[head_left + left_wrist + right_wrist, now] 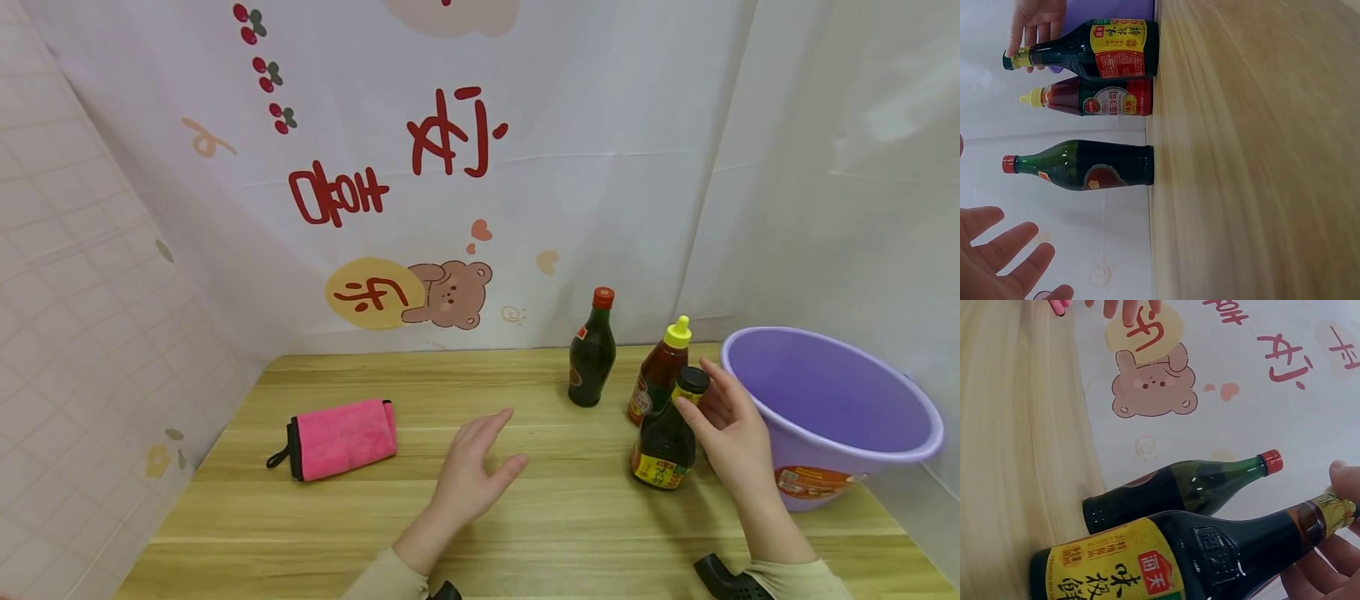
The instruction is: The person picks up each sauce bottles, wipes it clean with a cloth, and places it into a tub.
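My right hand (731, 437) is around the neck of a dark soy sauce bottle (663, 446) with a black cap and yellow label, thumb on the near side and fingers behind. The bottle stands upright on the wooden table, and its yellow and red label (1119, 50) shows in the left wrist view. Right behind it is a red sauce squeeze bottle (660, 367) with a yellow nozzle. A green glass bottle (592, 358) with a red cap stands farther back. My left hand (472, 467) hovers over the middle of the table, fingers spread and holding nothing.
A purple basin (825, 467) sits at the table's right side, close beside my right hand. On the left lies a folded pink cloth (345, 442) with black trim and a loop. A printed white curtain (600, 183) hangs along the back edge of the wooden table (540, 542).
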`<state>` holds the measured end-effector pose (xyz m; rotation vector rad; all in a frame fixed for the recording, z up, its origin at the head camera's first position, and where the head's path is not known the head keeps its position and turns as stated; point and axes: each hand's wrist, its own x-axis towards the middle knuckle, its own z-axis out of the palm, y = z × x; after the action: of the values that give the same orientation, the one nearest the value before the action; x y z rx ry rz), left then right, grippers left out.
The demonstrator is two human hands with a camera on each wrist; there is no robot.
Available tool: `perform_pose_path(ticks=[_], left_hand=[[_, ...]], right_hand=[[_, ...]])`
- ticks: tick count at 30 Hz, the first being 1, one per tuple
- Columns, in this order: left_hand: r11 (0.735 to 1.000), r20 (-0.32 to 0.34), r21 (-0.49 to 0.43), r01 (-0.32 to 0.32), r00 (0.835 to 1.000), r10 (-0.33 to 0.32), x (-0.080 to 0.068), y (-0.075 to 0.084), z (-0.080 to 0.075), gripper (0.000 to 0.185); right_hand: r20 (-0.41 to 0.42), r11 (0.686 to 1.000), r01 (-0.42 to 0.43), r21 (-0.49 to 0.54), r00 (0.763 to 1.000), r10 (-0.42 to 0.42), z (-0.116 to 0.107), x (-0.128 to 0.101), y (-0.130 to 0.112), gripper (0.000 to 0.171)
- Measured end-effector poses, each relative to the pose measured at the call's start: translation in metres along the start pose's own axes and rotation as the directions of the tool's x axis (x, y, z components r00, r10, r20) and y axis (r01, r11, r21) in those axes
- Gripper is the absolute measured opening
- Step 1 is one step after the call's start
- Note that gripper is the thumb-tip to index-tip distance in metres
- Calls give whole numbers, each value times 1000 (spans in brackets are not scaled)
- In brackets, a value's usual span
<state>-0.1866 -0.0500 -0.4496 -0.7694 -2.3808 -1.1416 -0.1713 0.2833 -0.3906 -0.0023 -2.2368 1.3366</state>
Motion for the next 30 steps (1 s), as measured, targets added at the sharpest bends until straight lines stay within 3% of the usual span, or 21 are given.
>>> perform_pose_path(ticks=[16, 21, 30], left_hand=[[997, 17, -75, 16, 1000, -14, 5, 13, 12, 57], [996, 31, -88, 21, 999, -19, 6, 16, 12, 58], [998, 9, -61, 10, 1000, -9, 10, 16, 11, 58]], right_hand=[[-117, 999, -2, 36, 993, 7, 10, 1, 7, 43], [-154, 998, -17, 60, 988, 26, 12, 2, 7, 41], [-197, 997, 30, 70, 980, -16, 15, 3, 7, 41]])
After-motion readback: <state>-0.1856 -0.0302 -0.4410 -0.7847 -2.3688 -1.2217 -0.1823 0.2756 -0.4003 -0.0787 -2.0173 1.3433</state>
